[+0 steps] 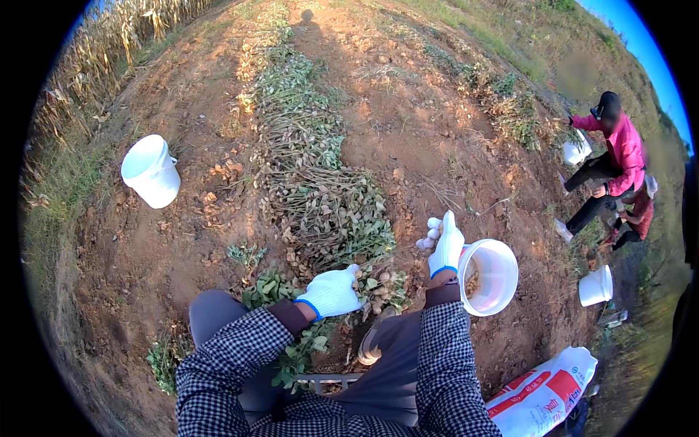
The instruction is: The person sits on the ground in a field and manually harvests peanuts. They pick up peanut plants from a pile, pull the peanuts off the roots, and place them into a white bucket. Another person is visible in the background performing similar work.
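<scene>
My left hand [330, 292], in a white knitted glove with a blue cuff, is closed around an uprooted peanut plant [274, 288]. Leaves stick out to the left of this fist, and a cluster of pale peanut pods [381, 289] shows beyond its right side. My right hand [445, 245], gloved alike, hovers beside the left rim of a white bucket [509, 275]. Its soiled fingertips point left and stand somewhat apart, with nothing visible in them. Inside that bucket, some peanuts [472, 282] lie at the bottom.
A row of pulled peanut plants [306, 138] stretches ahead over reddish soil. Another white bucket [154, 173] stands at left. Below me is a low seat [331, 379]; a printed white sack [542, 393] lies lower right. Two people [619, 156] work at right, near a bucket [595, 285].
</scene>
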Tool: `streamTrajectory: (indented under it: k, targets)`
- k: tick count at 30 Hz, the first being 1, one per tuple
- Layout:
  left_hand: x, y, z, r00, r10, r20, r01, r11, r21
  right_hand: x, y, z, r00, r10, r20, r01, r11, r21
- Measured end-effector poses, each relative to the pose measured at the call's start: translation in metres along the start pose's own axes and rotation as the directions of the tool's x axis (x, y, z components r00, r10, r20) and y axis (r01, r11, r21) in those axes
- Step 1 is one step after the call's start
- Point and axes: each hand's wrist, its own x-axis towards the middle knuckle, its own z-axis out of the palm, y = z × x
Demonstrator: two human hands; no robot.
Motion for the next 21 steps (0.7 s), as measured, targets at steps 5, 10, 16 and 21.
streamTrajectory:
  k: [5,10,16,21]
  targets:
    - [-0.004,0.001,-0.014,0.990,-0.137,-0.032,0.138,0.989,0.056,0.003,-0.047,-0.050,0.927,-0.286,-0.242,0.276,0.958,-0.075]
    - [-0.008,0.002,-0.018,0.988,-0.110,-0.105,0.114,0.993,0.038,0.047,-0.063,-0.165,0.841,-0.498,-0.214,0.044,0.456,-0.889]
    - [0.000,0.021,-0.031,0.979,-0.195,-0.056,0.197,0.979,0.043,-0.064,-0.048,-0.051,0.977,-0.039,0.208,0.138,0.862,-0.488]
    - [0.005,-0.021,-0.008,0.978,-0.194,-0.072,0.181,0.971,-0.156,-0.065,0.025,0.032,0.803,0.057,0.593,0.447,0.601,-0.662]
